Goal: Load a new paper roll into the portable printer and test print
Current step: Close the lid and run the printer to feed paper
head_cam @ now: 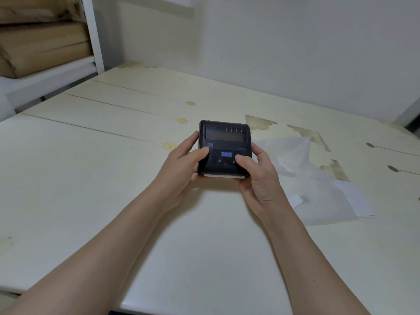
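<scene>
A black portable printer [223, 138] is held just above the pale table [91, 178], lid closed, with three blue lights lit on its front panel. A white edge of paper [223, 176] shows at its near slot. My left hand [181, 169] grips the printer's left side, thumb lying on the top near the panel. My right hand [256, 178] grips the right side, its thumb on the panel by a button.
Crumpled clear plastic wrapping [318, 192] and a small white paper strip [296, 200] lie on the table right of my right hand. A white shelf [93, 35] with cardboard boxes [41, 46] stands at the far left. A wall closes off the back.
</scene>
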Available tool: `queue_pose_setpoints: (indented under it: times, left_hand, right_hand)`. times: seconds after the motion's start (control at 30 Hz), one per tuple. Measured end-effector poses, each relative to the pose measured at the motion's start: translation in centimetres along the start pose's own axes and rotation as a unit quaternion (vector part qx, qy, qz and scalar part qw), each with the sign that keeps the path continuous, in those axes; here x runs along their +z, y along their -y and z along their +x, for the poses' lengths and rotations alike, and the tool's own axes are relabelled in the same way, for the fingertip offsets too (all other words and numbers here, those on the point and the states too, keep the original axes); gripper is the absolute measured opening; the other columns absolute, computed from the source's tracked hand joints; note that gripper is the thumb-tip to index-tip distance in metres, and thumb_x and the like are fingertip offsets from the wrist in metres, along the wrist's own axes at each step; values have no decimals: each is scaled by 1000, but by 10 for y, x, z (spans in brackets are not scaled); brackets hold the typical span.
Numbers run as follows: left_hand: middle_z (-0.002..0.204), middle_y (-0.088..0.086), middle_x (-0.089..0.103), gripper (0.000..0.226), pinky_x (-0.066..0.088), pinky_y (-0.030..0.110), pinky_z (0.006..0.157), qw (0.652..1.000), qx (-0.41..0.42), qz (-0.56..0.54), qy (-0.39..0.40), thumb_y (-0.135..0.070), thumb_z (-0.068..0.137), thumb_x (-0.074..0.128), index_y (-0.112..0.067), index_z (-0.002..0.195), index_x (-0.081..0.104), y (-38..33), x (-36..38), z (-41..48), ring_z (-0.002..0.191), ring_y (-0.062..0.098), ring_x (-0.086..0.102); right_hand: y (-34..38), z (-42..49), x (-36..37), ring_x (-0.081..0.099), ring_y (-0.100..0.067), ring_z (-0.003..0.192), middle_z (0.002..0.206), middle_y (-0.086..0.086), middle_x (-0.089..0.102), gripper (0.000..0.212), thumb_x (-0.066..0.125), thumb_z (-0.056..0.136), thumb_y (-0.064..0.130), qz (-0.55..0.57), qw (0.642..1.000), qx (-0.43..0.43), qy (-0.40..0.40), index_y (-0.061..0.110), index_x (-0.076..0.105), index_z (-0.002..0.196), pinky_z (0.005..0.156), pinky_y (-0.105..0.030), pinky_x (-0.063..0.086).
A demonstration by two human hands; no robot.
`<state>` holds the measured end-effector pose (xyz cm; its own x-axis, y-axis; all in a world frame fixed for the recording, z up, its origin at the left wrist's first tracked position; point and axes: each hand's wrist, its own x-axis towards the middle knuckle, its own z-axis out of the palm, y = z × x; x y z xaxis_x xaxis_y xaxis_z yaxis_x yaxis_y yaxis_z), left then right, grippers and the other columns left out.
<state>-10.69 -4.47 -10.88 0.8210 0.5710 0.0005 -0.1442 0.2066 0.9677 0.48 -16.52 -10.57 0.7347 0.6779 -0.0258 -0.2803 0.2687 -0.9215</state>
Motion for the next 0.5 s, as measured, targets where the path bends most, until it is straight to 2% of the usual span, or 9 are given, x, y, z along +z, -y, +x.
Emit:
queue_pose_setpoints:
  times: [0.1,0.27,0.37,0.5]
  left_hand:
    - [122,-12,71,51,54,39,94,1000,5,-8,0,-12,99,49,-34,145,44,-1,0,1,101,22,72]
    - [106,-15,76,52,60,28,82,1000,14,-21,7,-10,99,49,-30,147,42,0,-1,1,98,20,74]
    - [103,-14,77,52,60,28,83,999,18,-26,5,-9,99,49,-28,147,42,1,-2,2,98,20,74]
    - [109,-9,76,51,59,29,84,999,21,-24,6,-10,99,49,-29,146,43,1,-2,1,102,23,73]
  right_hand:
    - [0,0,-1,70,-26,99,112,-16,72,66,63,74,3,-21,1000,-7,10,11,44,137,97,-51,53]
    - [1,-1,-1,69,-29,101,118,-21,69,69,62,72,3,-41,999,-9,10,12,42,138,99,-52,51]
    - [1,-1,0,69,-25,99,115,-16,70,70,61,73,2,-50,999,-12,18,12,40,139,99,-49,52]
    - [2,-2,-1,68,-26,102,118,-16,70,70,60,74,2,-54,998,-12,24,12,39,139,100,-48,51]
